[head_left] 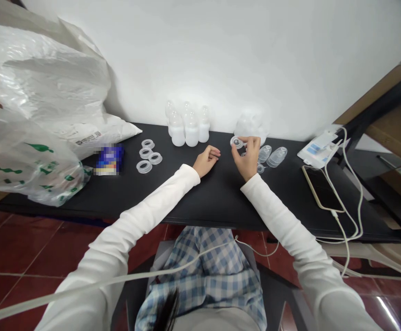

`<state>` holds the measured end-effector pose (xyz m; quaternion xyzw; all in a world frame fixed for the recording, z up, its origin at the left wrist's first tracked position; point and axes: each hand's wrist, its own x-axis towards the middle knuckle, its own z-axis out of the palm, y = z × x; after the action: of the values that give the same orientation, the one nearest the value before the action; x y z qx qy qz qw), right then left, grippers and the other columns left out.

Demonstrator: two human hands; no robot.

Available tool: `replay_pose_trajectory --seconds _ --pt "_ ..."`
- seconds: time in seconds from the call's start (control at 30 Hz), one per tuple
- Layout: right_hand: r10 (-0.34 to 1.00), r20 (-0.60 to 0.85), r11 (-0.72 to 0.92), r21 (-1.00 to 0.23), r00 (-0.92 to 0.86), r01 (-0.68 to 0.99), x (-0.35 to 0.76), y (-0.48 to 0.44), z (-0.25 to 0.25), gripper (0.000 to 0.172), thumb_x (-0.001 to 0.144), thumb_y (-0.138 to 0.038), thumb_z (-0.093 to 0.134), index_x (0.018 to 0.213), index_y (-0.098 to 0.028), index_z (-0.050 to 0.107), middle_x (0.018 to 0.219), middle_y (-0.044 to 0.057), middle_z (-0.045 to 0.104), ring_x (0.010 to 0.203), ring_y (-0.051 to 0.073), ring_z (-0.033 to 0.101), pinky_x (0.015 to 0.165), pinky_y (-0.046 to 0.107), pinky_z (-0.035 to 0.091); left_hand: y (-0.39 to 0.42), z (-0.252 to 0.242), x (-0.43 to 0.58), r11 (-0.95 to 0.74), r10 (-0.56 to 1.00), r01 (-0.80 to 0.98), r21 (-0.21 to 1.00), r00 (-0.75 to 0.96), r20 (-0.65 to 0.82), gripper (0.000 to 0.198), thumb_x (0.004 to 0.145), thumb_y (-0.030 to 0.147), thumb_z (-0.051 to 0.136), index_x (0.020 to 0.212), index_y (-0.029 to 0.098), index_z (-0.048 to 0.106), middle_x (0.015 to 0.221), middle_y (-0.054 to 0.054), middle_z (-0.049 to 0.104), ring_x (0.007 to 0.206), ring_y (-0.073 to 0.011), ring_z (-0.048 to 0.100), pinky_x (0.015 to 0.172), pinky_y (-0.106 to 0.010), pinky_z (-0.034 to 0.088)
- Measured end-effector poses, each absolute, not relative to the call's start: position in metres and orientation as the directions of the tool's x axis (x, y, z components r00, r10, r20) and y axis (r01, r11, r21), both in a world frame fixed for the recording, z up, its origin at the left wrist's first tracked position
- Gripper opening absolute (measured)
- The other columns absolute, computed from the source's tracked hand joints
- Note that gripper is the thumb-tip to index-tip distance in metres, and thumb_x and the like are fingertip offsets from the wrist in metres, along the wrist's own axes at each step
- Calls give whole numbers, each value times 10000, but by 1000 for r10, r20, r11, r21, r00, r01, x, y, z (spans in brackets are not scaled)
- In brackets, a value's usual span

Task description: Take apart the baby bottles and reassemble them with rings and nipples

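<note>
My right hand (247, 155) pinches a small clear, round bottle nipple (235, 140) between thumb and fingers, just above the table. Some of the piece is behind the fingers. My left hand (207, 161) rests on the black table (200, 197), its fingers loosely extended with nothing in them. Beyond it, several white baby bottles (191, 133) with clear domed caps stand upright by the wall. To the left lie several translucent collar rings (145, 153), some stacked. Clear domed caps (276, 156) lie just right of my right hand, near more small clear pieces (260, 168) partly hidden by it.
A translucent white bag (251, 125) sits against the wall. Large plastic bags (42, 82) and a blue packet (109, 160) occupy the left. On the right are a phone (322, 188), white cables (361, 197) and a white packet (319, 148). A cable crosses over my lap.
</note>
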<state>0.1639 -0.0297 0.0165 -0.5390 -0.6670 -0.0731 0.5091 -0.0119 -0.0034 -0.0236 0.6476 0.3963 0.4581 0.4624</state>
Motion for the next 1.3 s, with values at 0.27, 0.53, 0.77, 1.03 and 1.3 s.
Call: replay_pose_trajectory --seconds 0.27,0.53,0.77,1.03,1.3 --pt "543 813 217 -377 209 901 200 -17 29 293 923 -434 595 1160 -266 638 1291 113 474 1192 304 492 1062 555 439 -8 -17 -12 -274 931 159 949 292 220 180 830 36 514 893 181 603 916 -24 713 856 -109 672 869 -293 538" --pt "665 729 228 -402 159 887 216 -5 21 291 944 -454 531 1136 -245 593 1190 111 598 1187 293 548 1074 525 428 -8 -18 -12 -294 925 170 940 297 236 179 823 46 519 902 185 600 915 -19 711 852 -106 670 857 -281 540" --pt "618 765 329 -461 182 824 206 -10 25 224 899 -429 610 1018 -240 629 1049 79 599 1010 259 594 964 486 498 -6 -21 -12 -300 925 157 941 289 246 186 820 52 522 927 188 593 921 -27 711 864 -119 670 861 -305 531" --pt "656 734 408 -543 178 734 189 -23 37 175 880 -419 666 890 -262 592 963 69 599 980 266 617 969 513 509 -5 -23 -13 -334 920 184 924 275 278 352 792 73 609 1116 192 540 1080 -66 696 858 -125 658 779 -289 529" --pt "714 699 592 -633 41 499 154 -39 33 306 886 -558 652 899 -256 604 978 61 643 1060 250 662 935 460 580 -4 -24 -15 -489 862 213 846 268 431 796 780 277 761 1463 228 356 1514 -176 451 1265 -261 562 1010 -407 492"
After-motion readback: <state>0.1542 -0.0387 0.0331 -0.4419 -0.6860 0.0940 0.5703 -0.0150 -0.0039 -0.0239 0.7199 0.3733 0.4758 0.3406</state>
